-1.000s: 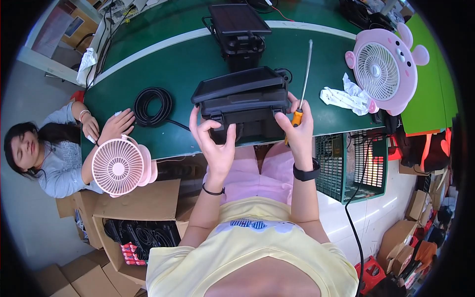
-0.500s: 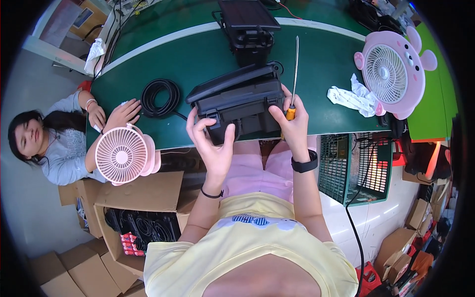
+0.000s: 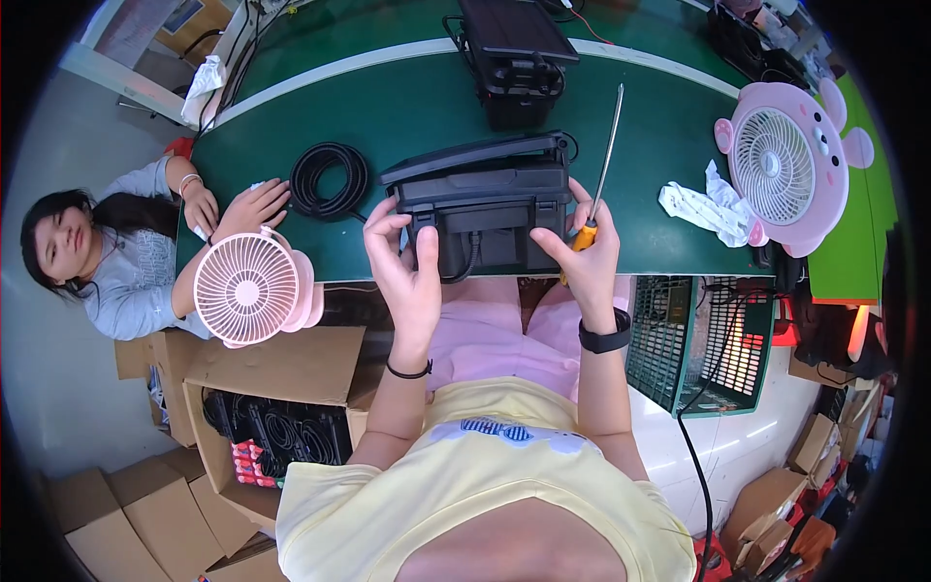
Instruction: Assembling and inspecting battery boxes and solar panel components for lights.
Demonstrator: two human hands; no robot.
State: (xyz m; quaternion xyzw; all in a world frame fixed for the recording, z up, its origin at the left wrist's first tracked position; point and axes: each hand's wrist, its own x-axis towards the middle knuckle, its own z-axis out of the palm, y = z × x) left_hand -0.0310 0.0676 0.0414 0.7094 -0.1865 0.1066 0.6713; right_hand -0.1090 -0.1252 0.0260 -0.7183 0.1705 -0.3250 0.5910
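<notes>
A black plastic case [image 3: 485, 199] is held at the table's near edge, its lid [image 3: 475, 155] raised a little at an angle. My left hand [image 3: 407, 276] grips its left end, thumb on the front face. On the right end, my right hand [image 3: 592, 254] has its thumb against the front and fingers behind. The same hand keeps a screwdriver [image 3: 586, 236] with a yellow handle, its long shaft pointing up and away. A black cable [image 3: 474, 254] runs down the case's front. Left of the case lies a coiled black cable [image 3: 330, 181] on the table.
Another black case with a dark panel [image 3: 514, 73] stands behind. A pink fan [image 3: 776, 165] and crumpled white paper [image 3: 706, 206] are on the right. At the left, a co-worker's arms rest on the table [image 3: 630, 233] beside a small fan [image 3: 249, 289]. Below are a green crate [image 3: 669, 388] and cartons [image 3: 281, 364].
The case has turned from a slant to nearly level, both hands still on it. The screwdriver leans further right. The whole view has shifted slightly.
</notes>
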